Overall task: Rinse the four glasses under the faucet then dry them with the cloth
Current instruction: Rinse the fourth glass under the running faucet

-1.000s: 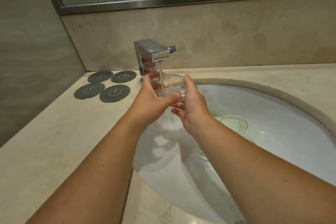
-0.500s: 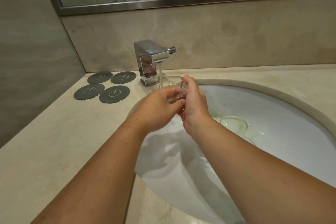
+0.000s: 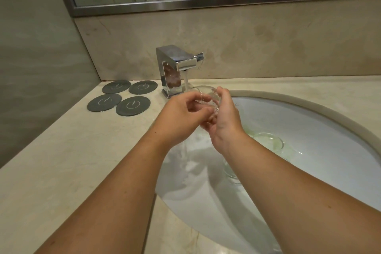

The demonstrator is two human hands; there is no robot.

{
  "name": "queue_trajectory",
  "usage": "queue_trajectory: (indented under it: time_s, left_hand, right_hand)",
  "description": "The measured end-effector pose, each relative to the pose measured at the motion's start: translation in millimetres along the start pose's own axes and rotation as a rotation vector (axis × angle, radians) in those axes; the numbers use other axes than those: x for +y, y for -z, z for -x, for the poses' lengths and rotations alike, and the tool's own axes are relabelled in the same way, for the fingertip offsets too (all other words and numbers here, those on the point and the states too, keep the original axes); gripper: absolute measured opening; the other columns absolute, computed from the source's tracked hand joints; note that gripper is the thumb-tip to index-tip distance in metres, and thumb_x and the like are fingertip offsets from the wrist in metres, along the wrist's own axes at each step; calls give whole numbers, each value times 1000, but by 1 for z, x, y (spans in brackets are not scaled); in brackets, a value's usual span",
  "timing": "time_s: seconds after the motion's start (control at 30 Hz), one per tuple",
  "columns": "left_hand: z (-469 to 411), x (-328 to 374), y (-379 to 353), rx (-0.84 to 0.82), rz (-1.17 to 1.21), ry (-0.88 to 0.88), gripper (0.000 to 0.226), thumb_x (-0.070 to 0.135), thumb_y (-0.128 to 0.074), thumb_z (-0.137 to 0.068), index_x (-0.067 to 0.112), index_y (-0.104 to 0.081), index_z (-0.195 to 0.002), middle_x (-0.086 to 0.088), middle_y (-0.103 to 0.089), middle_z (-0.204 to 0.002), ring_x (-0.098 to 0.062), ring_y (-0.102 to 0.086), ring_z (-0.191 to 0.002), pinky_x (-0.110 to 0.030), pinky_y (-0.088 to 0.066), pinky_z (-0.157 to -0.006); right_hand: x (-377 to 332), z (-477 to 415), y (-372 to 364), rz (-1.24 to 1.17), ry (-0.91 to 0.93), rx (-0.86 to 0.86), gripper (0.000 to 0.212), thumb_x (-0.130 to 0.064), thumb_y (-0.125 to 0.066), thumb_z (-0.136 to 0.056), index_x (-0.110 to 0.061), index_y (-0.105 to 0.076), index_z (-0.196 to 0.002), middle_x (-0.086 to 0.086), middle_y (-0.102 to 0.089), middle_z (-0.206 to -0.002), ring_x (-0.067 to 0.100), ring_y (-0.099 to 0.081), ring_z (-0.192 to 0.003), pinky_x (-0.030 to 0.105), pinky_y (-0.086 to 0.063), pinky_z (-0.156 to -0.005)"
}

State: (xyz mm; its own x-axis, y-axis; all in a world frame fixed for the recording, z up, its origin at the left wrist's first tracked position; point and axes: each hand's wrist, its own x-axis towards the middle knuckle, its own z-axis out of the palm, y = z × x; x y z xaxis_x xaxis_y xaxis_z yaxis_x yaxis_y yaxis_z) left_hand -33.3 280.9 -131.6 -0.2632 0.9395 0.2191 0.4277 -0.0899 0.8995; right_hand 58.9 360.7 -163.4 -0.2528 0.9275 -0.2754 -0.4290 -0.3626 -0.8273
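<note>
**Rinsing stage.** Four coasters (image 3: 133,106) lie on the counter (image 3: 61,161) at left, beside the running faucet (image 3: 175,68). The left hand (image 3: 181,115) and right hand (image 3: 224,121) both curl their fingers round one glass (image 3: 206,97), held at the stream (image 3: 185,80) above the sink (image 3: 309,121). At least two more glasses (image 3: 268,140) sit in the basin to the right, one partly hidden by the forearm. No cloth is visible. Likely hazard: the wet glass is slick, so a slack grip while turning it could drop it onto those below, chipping either.
</note>
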Motion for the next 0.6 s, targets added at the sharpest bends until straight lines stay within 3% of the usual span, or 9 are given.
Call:
queue_trajectory:
  time_s: [0.1, 0.23, 0.33, 0.47, 0.6]
  left_hand:
    - [-1, 1, 2, 137, -26, 5, 37, 29, -82, -93, 24, -69, -127, 5, -75, -105, -7, -72, -97, -18, -52, -84]
    - [-2, -4, 4, 101, -11, 85, 59, 49, -82, -90, 30, -55, -138, 18, -71, -120, 3, -66, -113, -22, -51, -95]
    - [-2, -8, 1, 48, 74, 164, 76, 67, -79, -81, 31, -51, -142, 12, -77, -119, -8, -74, -111, -38, -59, -97]
    - [-5, -7, 3, 103, 167, 194, 61, 56, -81, -88, 26, -58, -136, 8, -79, -115, -12, -78, -103, -33, -60, -79]
    - [-7, -6, 4, 142, 328, 244, 51, 35, -84, -88, 22, -61, -131, 3, -81, -107, -12, -79, -93, -30, -57, -79]
  right_hand:
    - [-4, -1, 2, -42, 5, 46, 58, -52, -66, -87, -10, -67, -126, 15, -75, -101, 19, -56, -48, 28, -50, -50]
    - [-3, -3, 4, -34, 4, 63, 54, -52, -67, -90, -12, -65, -126, 11, -71, -97, 16, -54, -48, 30, -50, -51]
    - [-3, 2, 0, 4, 17, 10, 51, -50, -68, -91, -12, -66, -126, 9, -74, -99, 14, -55, -44, 30, -49, -52]
    - [-3, 10, -4, 84, 68, -54, 45, -45, -67, -94, -17, -66, -130, 7, -76, -114, 12, -60, -49, 31, -49, -56]
    - [-2, 15, -5, 159, 49, -98, 53, -50, -70, -90, -25, -63, -136, 6, -77, -114, 19, -71, -70, 32, -52, -60]
